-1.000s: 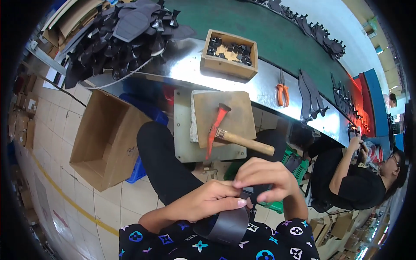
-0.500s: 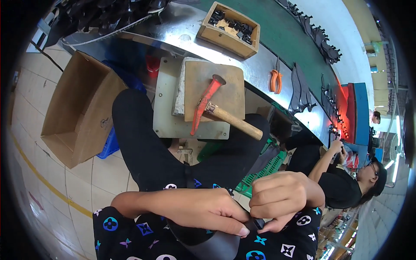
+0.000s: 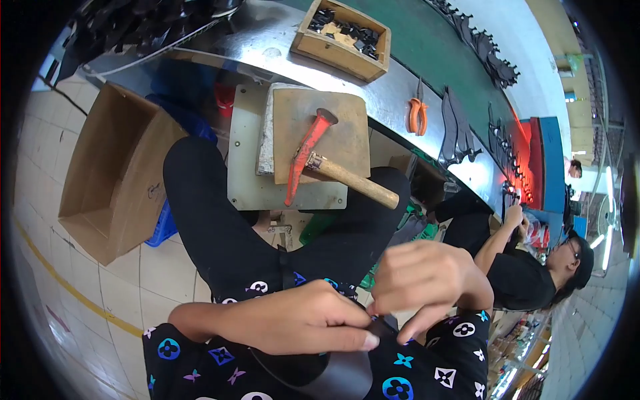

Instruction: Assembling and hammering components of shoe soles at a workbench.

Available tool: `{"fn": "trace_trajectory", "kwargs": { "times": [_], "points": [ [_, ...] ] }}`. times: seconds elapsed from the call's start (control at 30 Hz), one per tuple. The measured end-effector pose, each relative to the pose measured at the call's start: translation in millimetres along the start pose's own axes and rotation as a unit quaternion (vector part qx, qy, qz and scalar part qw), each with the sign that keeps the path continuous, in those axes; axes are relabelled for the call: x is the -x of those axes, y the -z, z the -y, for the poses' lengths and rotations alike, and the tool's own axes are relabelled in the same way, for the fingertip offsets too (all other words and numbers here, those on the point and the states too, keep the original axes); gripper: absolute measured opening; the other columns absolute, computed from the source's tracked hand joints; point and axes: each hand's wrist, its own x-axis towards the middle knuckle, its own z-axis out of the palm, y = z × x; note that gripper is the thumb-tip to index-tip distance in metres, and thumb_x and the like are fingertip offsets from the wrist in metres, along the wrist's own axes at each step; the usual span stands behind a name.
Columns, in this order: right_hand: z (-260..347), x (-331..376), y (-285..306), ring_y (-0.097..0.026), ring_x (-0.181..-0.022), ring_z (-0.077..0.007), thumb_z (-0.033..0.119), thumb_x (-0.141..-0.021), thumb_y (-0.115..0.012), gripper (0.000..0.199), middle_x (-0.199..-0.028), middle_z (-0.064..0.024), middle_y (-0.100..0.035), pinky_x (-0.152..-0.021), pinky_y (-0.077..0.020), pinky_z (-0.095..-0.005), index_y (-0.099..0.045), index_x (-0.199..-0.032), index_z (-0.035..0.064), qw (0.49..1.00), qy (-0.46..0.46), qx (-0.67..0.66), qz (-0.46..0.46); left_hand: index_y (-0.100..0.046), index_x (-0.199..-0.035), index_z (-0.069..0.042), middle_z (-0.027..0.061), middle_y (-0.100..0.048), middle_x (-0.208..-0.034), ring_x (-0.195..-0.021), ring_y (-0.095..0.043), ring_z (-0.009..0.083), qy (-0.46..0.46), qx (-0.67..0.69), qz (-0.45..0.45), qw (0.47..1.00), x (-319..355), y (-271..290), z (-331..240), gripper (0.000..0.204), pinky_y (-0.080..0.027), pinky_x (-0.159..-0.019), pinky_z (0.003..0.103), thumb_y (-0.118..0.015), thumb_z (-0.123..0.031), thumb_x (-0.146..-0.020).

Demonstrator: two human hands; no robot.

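Observation:
My left hand [image 3: 303, 320] grips a smooth, curved black piece [image 3: 343, 377] against my lap, thumb on top and fingers curled around it. The piece looks like leather or plastic; its exact kind I cannot make out. Close to its right-hand end is my right hand [image 3: 423, 280], slightly blurred, with thumb and forefinger apart on either side of the narrow dark tip [image 3: 381, 328]. The other fingers are curled. Beyond my knees a hammer [image 3: 308, 157] with a red head and wooden handle lies on a tan board [image 3: 350, 123].
The board rests on a pale metal stand [image 3: 243, 190]. A cardboard box [image 3: 100, 227] stands at left. Along the metal workbench [image 3: 253, 40] sit a wooden box [image 3: 343, 57] of small black parts, orange-handled pliers [image 3: 417, 117] and black strips [image 3: 455, 130]. A co-worker [image 3: 520, 273] sits at right.
My right thumb and forefinger have parted from their pinch at the black piece's end, and that hand has moved slightly up and left. My left hand keeps its hold.

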Motion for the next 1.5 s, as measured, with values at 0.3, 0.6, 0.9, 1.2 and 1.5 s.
{"fn": "trace_trajectory", "kwargs": {
  "times": [0.3, 0.6, 0.9, 1.2, 1.5],
  "points": [
    [-26, 28, -46, -0.069, -0.093, -0.0385, 0.029, -0.093, -0.069, 0.041, -0.103, -0.026, -0.07, -0.081, -0.055, -0.0447, -0.069, -0.105, -0.0102, 0.958, -0.038, -0.086, -0.273, -0.075, -0.105, 0.001, 0.0116, -0.073, -0.085, -0.078, -0.068, 0.0157, 0.078, -0.033, -0.149, 0.985, -4, 0, 0, 0.024, -0.049, -0.072, 0.026, -0.062, -0.019, -0.098],
    [-37, 46, -80, -0.069, -0.092, -0.0335, 0.002, -0.079, -0.08, 0.027, -0.098, -0.0203, -0.071, -0.083, -0.0549, -0.0442, -0.069, -0.103, -0.0051, 0.869, 0.014, -0.147, -0.473, -0.059, -0.13, 0.001, 0.0063, -0.067, -0.103, -0.09, -0.058, 0.0076, 0.139, 0.013, -0.209, 0.968, -27, 5, 7, 0.043, -0.048, -0.076, 0.027, -0.055, -0.033, -0.103],
    [-56, 72, -60, -0.067, -0.108, -0.0275, 0.022, -0.093, -0.071, 0.041, -0.122, -0.0228, -0.065, -0.094, -0.053, -0.0385, -0.06, -0.12, -0.0066, 0.791, -0.081, -0.082, -0.6, -0.024, -0.154, 0.001, 0.0129, -0.057, -0.129, -0.115, -0.057, 0.0166, 0.145, 0.197, -0.091, 0.965, -46, 22, 24, 0.067, -0.047, -0.098, 0.03, -0.06, -0.011, -0.099],
    [-107, 64, -43, -0.068, -0.092, -0.0362, 0.029, -0.081, -0.075, 0.078, -0.111, -0.0195, -0.067, -0.079, -0.0558, -0.0403, -0.04, -0.144, 0.0014, 0.819, -0.409, 0.365, -0.171, -0.047, -0.132, 0.001, 0.0082, -0.062, -0.116, -0.107, -0.06, 0.0131, -0.049, -0.005, -0.477, 0.877, -20, 1, 3, 0.032, -0.048, -0.093, 0.027, -0.053, -0.011, -0.103],
    [-71, 81, -79, -0.051, -0.047, -0.0057, 0.017, -0.102, -0.056, 0.017, -0.07, -0.0027, -0.059, -0.04, -0.0384, -0.0224, -0.057, -0.105, 0.0008, 0.728, -0.315, -0.085, -0.603, -0.034, -0.145, 0.005, 0.0275, -0.041, -0.142, -0.135, -0.037, 0.0381, 0.146, -0.573, -0.603, 0.536, -56, 84, 65, 0.08, -0.023, -0.111, 0.055, -0.074, -0.027, -0.084]
  ]
}}
